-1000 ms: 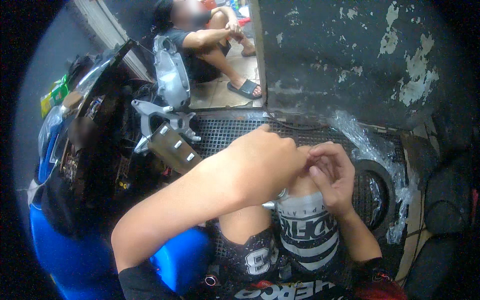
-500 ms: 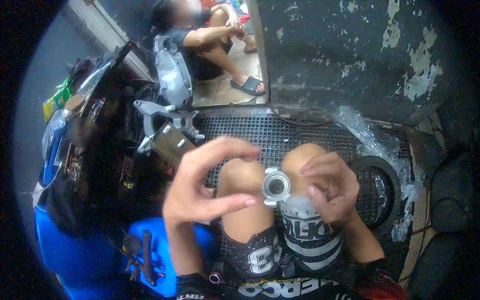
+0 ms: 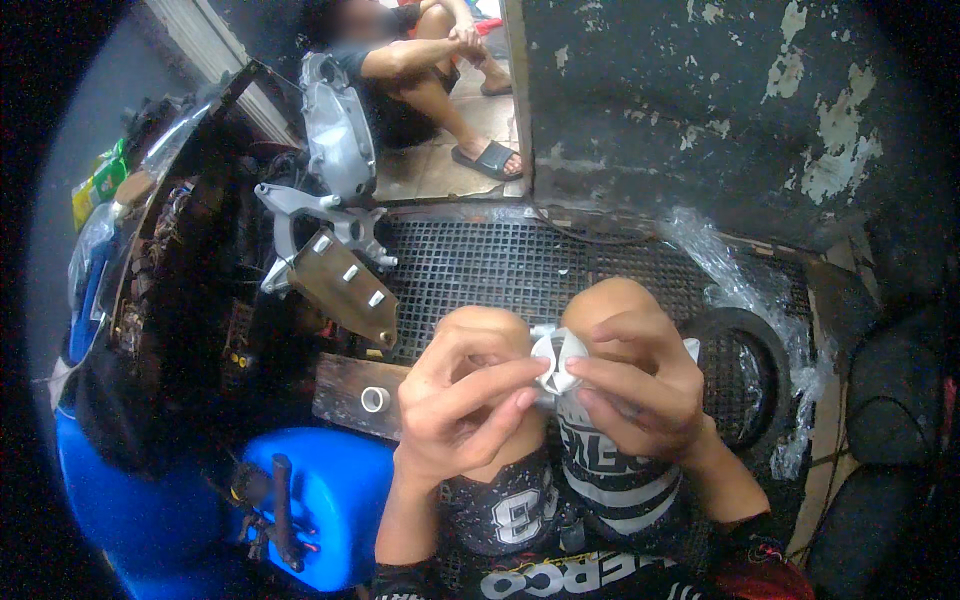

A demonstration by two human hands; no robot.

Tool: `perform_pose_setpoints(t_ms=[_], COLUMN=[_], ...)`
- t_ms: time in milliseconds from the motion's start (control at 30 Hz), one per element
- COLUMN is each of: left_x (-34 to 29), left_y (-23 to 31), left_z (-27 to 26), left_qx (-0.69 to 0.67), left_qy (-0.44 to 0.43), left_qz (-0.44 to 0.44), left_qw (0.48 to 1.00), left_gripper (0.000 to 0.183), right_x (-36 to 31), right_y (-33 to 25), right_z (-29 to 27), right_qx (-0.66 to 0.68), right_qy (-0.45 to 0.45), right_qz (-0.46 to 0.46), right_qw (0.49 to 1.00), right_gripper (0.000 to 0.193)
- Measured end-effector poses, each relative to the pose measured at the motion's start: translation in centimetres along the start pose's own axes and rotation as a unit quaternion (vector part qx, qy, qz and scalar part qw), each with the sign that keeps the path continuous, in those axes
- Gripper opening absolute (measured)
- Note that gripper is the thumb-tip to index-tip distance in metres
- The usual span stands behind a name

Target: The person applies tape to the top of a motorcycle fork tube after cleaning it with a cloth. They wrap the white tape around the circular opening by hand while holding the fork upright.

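Above my knees, my left hand (image 3: pixel 455 395) and my right hand (image 3: pixel 645 380) meet, fingers and thumbs pinched. Between their fingertips is a thin white folded piece (image 3: pixel 558 362), perhaps paper, with a dark gap down its middle. It covers the mouth of a small silvery metal ring part (image 3: pixel 541 331), whose lugs show above and below. How deep the white piece reaches into the ring is hidden. My fingers hide most of the ring's sides. Past my right hand a small white tip shows.
A white pipe ring (image 3: pixel 374 400) stands on a wooden board (image 3: pixel 338 393), beside a blue plastic seat (image 3: pixel 350 480). Grey metal castings (image 3: pixel 338 130) and a brown plate (image 3: pixel 345 290) lie ahead left. A tyre (image 3: pixel 772 375) and clear wrap (image 3: pixel 735 270) lie right. Another person sits in the doorway.
Both hands have come together from apart on either side of the ring part. The white piece now covers its round opening, and the board with the pipe ring has come into sight.
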State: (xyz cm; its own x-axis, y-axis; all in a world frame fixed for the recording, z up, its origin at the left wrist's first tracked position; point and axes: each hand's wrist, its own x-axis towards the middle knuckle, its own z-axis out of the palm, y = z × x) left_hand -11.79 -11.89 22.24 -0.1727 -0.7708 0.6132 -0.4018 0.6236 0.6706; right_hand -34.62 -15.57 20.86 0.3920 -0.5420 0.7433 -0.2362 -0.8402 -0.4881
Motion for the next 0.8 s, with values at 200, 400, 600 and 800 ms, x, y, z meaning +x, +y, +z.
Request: perform_pose_setpoints(t_ms=[200, 400, 600, 800], left_x=[1.0, 2.3, 2.4, 2.4], left_y=[0.4, 0.8, 0.3, 0.0], left_z=[0.2, -0.1, 0.6, 1.4], left_qx=[0.013, -0.054, -0.141, -0.189], left_qy=[-0.024, -0.050, -0.038, -0.016], left_qz=[-0.029, -0.147, -0.243, -0.261], left_qw=[0.999, 0.986, 0.959, 0.947], left_gripper=[0.018, 0.016, 0.035, 0.042], right_x=[-0.1, 0.6, -0.5, -1.0], right_y=[0.2, -1.0, -0.1, -0.3], right_z=[0.1, 0.8, 0.3, 0.5], right_qx=[0.043, 0.051, -0.033, -0.073], right_qy=[0.005, 0.063, 0.010, 0.013], right_qz=[0.038, 0.092, -0.025, -0.078], right_qw=[0.998, 0.992, 0.999, 0.994], right_gripper=[0.025, 0.020, 0.027, 0.041])
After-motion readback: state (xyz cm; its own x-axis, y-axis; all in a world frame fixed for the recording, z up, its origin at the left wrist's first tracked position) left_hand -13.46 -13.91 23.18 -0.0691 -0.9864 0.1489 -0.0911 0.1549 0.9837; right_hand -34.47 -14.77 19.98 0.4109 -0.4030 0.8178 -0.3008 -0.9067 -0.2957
